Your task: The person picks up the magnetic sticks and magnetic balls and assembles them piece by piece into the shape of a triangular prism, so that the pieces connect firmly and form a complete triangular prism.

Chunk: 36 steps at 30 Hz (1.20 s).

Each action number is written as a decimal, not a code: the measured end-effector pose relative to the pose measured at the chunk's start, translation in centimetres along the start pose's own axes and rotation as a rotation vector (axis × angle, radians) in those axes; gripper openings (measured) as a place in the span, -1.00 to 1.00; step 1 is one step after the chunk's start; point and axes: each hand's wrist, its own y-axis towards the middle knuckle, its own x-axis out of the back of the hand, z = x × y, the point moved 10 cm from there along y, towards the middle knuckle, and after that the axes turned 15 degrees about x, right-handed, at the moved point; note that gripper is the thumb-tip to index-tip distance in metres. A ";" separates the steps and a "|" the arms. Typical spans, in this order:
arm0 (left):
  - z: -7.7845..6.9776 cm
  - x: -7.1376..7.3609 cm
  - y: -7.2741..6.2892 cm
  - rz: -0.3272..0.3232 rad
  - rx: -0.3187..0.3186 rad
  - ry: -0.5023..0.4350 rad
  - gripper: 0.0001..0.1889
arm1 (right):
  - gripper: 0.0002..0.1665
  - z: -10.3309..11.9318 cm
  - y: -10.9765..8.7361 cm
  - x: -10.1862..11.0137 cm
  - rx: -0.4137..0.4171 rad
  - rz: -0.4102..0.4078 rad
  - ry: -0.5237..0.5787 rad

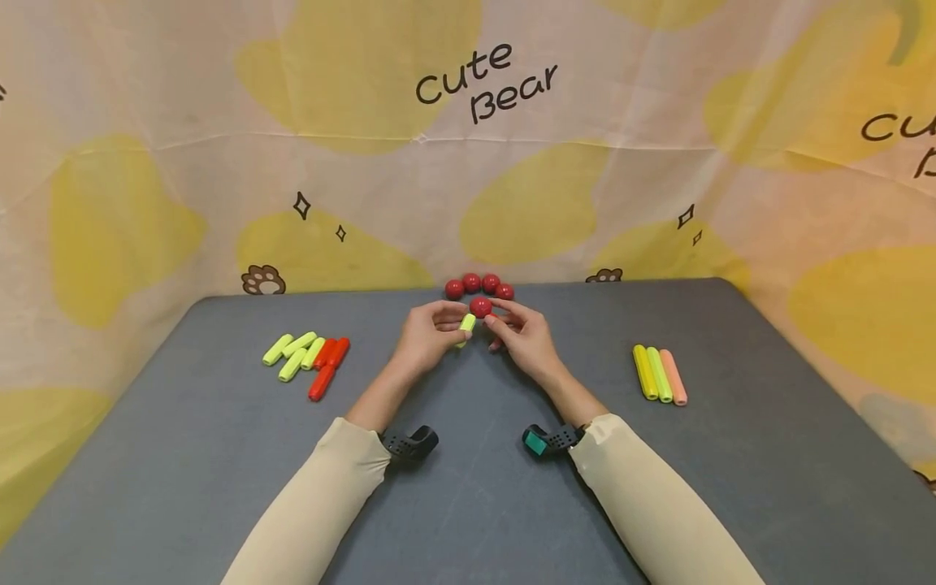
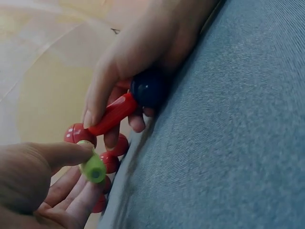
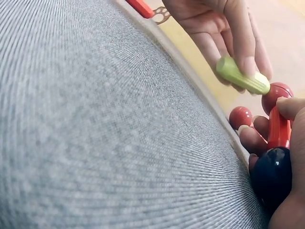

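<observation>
Between thumb and fingers, my left hand (image 1: pixel 427 335) pinches a short yellow-green rod (image 1: pixel 466 327). My right hand (image 1: pixel 530 345) grips a red rod (image 2: pixel 113 114) that has a red ball (image 1: pixel 480 307) at one end and a dark blue ball (image 2: pixel 148 89) at the other. In the right wrist view, the tip of the yellow-green rod is right at the red ball. The blue ball sits under the right palm and is hidden in the head view. Both hands are close together near the table's far edge.
Several loose red balls (image 1: pixel 471 282) lie in an arc behind the hands. To the left is a group of yellow-green rods (image 1: pixel 291 364) and red rods (image 1: pixel 322 382). Three longer rods (image 1: pixel 660 374), yellow, green and peach, lie at right on the grey table (image 1: pixel 475 520). A printed cloth (image 1: pixel 366 179) hangs behind.
</observation>
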 end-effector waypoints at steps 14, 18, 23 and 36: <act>-1.6 -0.8 1.5 0.008 -0.098 -0.085 -0.75 | -0.45 -2.4 0.1 0.5 -0.127 -0.022 0.131; -0.9 0.7 2.8 -0.090 -0.064 -0.110 -0.79 | -0.53 -2.8 0.1 1.4 -0.143 -0.115 0.171; 1.5 4.1 4.9 -0.242 0.049 -0.084 -0.73 | -0.60 -3.3 0.0 2.8 -0.152 -0.299 0.270; -0.3 0.9 8.3 -0.168 0.007 0.382 -0.39 | -0.77 -2.5 -0.2 3.4 -0.080 -0.289 -0.017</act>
